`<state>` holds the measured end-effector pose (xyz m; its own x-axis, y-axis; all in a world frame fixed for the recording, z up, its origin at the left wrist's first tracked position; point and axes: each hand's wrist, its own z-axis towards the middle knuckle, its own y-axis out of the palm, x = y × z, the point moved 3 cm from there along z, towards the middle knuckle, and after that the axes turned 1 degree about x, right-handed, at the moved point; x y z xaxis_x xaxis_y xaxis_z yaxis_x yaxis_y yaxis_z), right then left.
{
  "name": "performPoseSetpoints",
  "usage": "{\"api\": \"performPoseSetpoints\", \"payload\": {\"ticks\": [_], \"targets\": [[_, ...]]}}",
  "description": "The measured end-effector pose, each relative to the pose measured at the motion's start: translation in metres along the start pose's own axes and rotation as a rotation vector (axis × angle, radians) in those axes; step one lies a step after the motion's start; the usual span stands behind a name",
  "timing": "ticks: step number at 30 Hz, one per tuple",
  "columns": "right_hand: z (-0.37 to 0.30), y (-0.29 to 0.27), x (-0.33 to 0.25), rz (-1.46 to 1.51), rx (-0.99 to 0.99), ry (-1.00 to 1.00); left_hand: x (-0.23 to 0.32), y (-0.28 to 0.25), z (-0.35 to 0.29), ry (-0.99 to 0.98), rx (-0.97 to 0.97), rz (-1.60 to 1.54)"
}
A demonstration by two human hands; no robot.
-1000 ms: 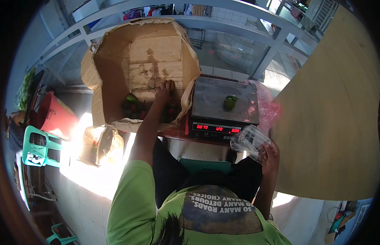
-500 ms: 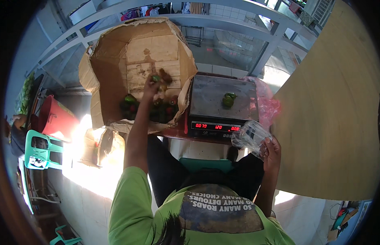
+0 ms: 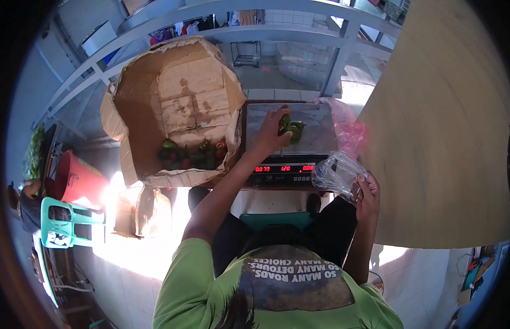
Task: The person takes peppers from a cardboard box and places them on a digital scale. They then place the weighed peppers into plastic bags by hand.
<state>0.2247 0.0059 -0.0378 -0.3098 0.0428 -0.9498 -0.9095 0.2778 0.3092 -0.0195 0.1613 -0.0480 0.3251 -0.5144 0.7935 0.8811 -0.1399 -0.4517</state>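
Note:
Over the metal plate of a digital scale [image 3: 320, 137], my left hand [image 3: 272, 133] has its fingers closed around a small green pepper [image 3: 285, 125]. Right beside it on the plate sit more green peppers [image 3: 296, 130]; I cannot tell how many. A clear plastic bag [image 3: 338, 174], crumpled, hangs from the pinched fingers of my right hand [image 3: 368, 193] at the scale's front right corner. Left of the scale a large torn cardboard box [image 3: 129, 109] stands open, with several green and red peppers [image 3: 192, 156] gathered along its near side.
A pink plastic bag [image 3: 348, 129] lies at the scale's right edge. Close on my right rises a big wooden panel [image 3: 436, 148]. Metal railing [image 3: 298, 35] runs behind. On the left are a red bucket [image 3: 77, 178], a green plastic chair [image 3: 57, 225] and another person's arm [image 3: 31, 189].
My left hand has come out of the cardboard box and moved right, carrying a green pepper to the scale plate. My right hand still holds the clear bag. The view has shifted slightly.

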Motion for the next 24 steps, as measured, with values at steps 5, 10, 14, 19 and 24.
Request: {"api": "performPoseSetpoints", "payload": {"ticks": [5, 10, 14, 19, 24], "targets": [[-0.005, -0.016, -0.002, 0.003, 0.041, -0.037, -0.073, 0.041, 0.016, -0.129, 0.152, 0.254], [0.000, -0.021, 0.003, -0.042, 0.036, -0.050, -0.084, 0.054, 0.021, -0.142, 0.080, 0.475], [0.000, -0.024, 0.007, -0.052, 0.069, -0.048, -0.089, 0.059, 0.017, -0.371, -0.024, 0.541], [-0.002, -0.023, 0.004, -0.007, 0.053, -0.011, -0.115, 0.063, 0.011, -0.345, -0.024, 0.600], [-0.003, -0.028, -0.004, -0.007, 0.028, -0.062, -0.107, 0.061, 0.013, -0.284, 0.022, 0.605]]}}
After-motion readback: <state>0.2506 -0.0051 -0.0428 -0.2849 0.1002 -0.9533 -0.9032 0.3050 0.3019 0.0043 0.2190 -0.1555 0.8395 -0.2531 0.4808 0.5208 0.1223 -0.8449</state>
